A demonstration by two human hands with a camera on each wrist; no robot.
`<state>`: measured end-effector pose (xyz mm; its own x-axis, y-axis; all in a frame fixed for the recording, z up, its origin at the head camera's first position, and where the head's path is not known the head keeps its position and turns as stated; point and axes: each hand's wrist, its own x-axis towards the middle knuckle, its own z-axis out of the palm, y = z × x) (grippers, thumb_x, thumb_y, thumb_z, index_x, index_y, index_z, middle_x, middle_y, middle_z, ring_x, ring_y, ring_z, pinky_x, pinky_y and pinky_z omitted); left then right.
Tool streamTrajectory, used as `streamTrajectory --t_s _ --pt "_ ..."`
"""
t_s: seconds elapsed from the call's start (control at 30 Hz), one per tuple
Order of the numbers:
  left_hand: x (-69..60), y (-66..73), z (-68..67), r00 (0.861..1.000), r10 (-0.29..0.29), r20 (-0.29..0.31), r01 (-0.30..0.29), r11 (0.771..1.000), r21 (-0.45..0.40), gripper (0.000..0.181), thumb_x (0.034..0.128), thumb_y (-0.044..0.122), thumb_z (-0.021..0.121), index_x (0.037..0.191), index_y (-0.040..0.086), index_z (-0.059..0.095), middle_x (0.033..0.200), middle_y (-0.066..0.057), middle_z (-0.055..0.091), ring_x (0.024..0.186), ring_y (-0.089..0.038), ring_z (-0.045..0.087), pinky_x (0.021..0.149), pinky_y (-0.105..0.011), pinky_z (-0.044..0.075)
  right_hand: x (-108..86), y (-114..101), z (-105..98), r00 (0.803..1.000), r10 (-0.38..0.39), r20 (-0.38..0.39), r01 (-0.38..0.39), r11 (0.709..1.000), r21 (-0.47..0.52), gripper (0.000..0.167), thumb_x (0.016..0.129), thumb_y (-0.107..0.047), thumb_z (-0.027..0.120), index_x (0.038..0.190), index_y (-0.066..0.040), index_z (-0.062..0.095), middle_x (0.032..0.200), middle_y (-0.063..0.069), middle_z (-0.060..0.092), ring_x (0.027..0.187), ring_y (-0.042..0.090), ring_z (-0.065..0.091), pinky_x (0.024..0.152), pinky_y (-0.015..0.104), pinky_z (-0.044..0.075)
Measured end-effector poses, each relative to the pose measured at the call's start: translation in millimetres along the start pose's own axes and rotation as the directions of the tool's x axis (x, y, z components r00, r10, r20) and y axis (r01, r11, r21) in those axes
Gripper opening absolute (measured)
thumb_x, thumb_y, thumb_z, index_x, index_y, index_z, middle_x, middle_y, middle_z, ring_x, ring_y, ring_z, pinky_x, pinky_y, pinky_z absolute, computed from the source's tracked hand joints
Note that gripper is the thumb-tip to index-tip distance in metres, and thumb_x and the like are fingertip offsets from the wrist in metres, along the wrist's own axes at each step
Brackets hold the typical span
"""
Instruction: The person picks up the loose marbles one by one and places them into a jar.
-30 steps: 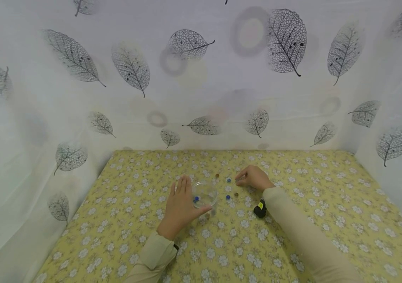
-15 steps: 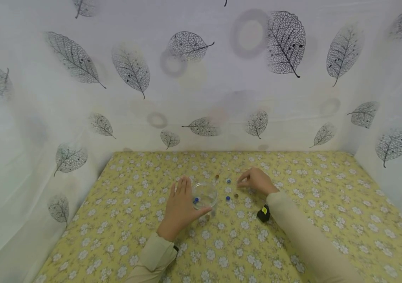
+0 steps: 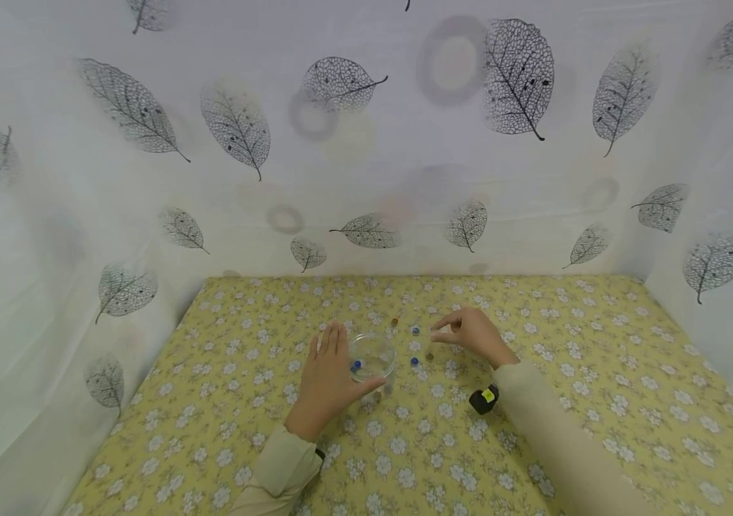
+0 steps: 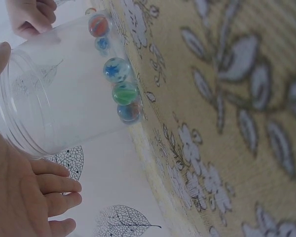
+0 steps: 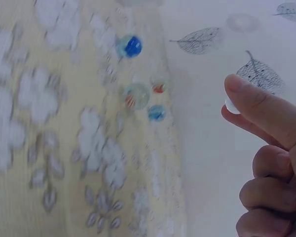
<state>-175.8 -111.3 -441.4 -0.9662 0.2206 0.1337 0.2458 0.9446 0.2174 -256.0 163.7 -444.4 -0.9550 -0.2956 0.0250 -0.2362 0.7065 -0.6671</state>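
My left hand (image 3: 327, 383) rests against a clear plastic jar (image 3: 375, 367), thumb on the near side and fingers extended along its left. In the left wrist view the jar stands on the cloth with several glass marbles at its base, among them a green one (image 4: 125, 93) and a red one (image 4: 98, 24). My right hand (image 3: 472, 335) is raised to the right of the jar. Between its thumb and index finger it pinches a small whitish marble (image 5: 232, 105), mostly hidden by the fingertips. Its other fingers are curled in.
Several loose marbles lie right of the jar, including a blue one (image 3: 414, 361), another blue one (image 3: 415, 331) and a brownish one (image 3: 395, 322). A yellow floral cloth (image 3: 211, 444) covers the table. A white leaf-print curtain (image 3: 405, 158) hangs behind and at both sides.
My right hand has shifted slightly right and nearer to me, its wrist turning so that the gap between thumb and index finger shows more. The left hand and jar look unmoved.
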Motion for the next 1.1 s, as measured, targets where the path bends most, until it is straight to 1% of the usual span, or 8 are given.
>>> streamTrajectory --t_s 0.17,0.3,0.4,0.53,0.73,0.83,1.0,1.1 --pt "-0.2 0.2 -0.4 1.0 -0.002 0.006 0.002 1.0 -0.009 0.114 0.0748 0.076 0.054 0.149 -0.003 0.017 0.155 -0.022 0.018 0.145 -0.034 0.016 0.118 -0.052 0.015 -8.4 -14.5 0.9 0.999 -0.048 -0.018 0.049 0.994 0.096 0.025 0.08 -0.029 0.074 0.099 -0.012 0.075 0.046 -0.005 0.028 0.044 0.01 0.019 0.045 0.025 0.029" --pt "-0.5 0.1 -0.7 1.0 0.001 0.003 -0.001 1.0 -0.008 0.114 0.0751 0.075 0.054 0.149 -0.004 0.018 0.155 -0.022 0.018 0.145 -0.034 0.017 0.118 -0.052 0.015 -13.8 -26.1 4.6 0.993 -0.117 -0.028 0.12 0.981 0.15 0.028 0.08 -0.031 0.074 0.1 -0.011 0.075 0.047 -0.005 0.03 0.043 0.008 0.021 0.048 0.026 0.036" --pt "-0.7 0.2 -1.2 1.0 0.007 -0.005 -0.007 1.0 -0.001 0.113 0.0752 0.074 0.055 0.148 -0.004 0.018 0.154 -0.023 0.02 0.144 -0.035 0.019 0.118 -0.052 0.017 -16.1 -35.8 8.6 0.989 -0.145 -0.028 0.147 0.973 0.178 0.029 0.079 -0.032 0.074 0.099 -0.011 0.075 0.048 -0.005 0.033 0.043 0.007 0.022 0.05 0.026 0.04" --pt "-1.1 0.6 -1.9 1.0 0.009 -0.006 -0.009 1.0 0.003 0.114 0.0752 0.075 0.054 0.148 -0.004 0.018 0.154 -0.023 0.02 0.144 -0.035 0.019 0.118 -0.052 0.017 -17.7 -49.1 16.0 0.988 -0.153 -0.01 0.152 0.969 0.194 0.028 0.08 -0.031 0.074 0.1 -0.012 0.075 0.047 -0.005 0.032 0.042 0.008 0.022 0.05 0.025 0.041" --pt "-1.0 0.1 -0.8 1.0 0.009 -0.007 -0.009 1.0 0.005 0.114 0.0743 0.075 0.055 0.148 -0.004 0.018 0.154 -0.023 0.021 0.144 -0.035 0.02 0.118 -0.052 0.018 -14.4 -60.9 28.9 0.983 -0.181 0.016 0.176 0.968 0.178 0.026 0.08 -0.026 0.074 0.102 -0.011 0.075 0.046 -0.006 0.031 0.042 0.007 0.022 0.044 0.022 0.035" --pt "-1.1 -0.2 -0.3 1.0 0.009 -0.009 -0.009 1.0 0.005 0.114 0.0743 0.075 0.056 0.148 -0.004 0.019 0.154 -0.022 0.021 0.144 -0.034 0.019 0.118 -0.052 0.018 -12.5 -63.2 33.5 0.981 -0.194 0.033 0.184 0.965 0.188 0.026 0.082 -0.025 0.073 0.103 -0.009 0.074 0.046 -0.006 0.031 0.042 0.007 0.022 0.043 0.021 0.033" --pt "-0.9 -0.7 0.5 1.0 0.008 -0.011 -0.009 1.0 -0.007 0.114 0.0743 0.074 0.056 0.148 -0.004 0.019 0.154 -0.022 0.021 0.145 -0.034 0.019 0.118 -0.053 0.017 -10.2 -64.9 37.8 0.979 -0.198 0.046 0.184 0.959 0.215 0.027 0.082 -0.025 0.072 0.103 -0.008 0.074 0.046 -0.006 0.032 0.041 0.006 0.022 0.043 0.021 0.034" --pt "-0.8 -1.2 0.8 1.0 0.012 -0.018 -0.012 1.0 -0.003 0.113 0.0744 0.074 0.056 0.148 -0.004 0.019 0.154 -0.022 0.022 0.144 -0.034 0.02 0.118 -0.053 0.017 -9.2 -65.6 38.8 0.978 -0.201 0.048 0.187 0.96 0.21 0.027 0.083 -0.026 0.071 0.103 -0.008 0.074 0.046 -0.006 0.032 0.041 0.006 0.022 0.043 0.021 0.034"
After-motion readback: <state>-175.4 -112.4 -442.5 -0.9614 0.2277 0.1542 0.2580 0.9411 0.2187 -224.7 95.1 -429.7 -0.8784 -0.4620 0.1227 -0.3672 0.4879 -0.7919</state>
